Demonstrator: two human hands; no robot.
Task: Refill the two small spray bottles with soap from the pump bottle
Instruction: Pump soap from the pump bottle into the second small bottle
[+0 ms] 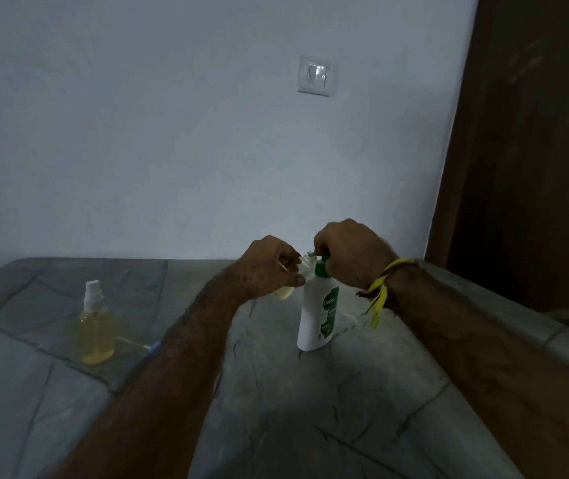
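Fingers of the right hand [350,252] curl over the green pump head of the white pump bottle [317,314], while the left hand [269,267] pinches a small clear spray bottle [284,290] right at the nozzle. 2nd spray bottle [95,326], yellowish and capped, stands well left on the grey stone counter [310,409], plenty of room around it.
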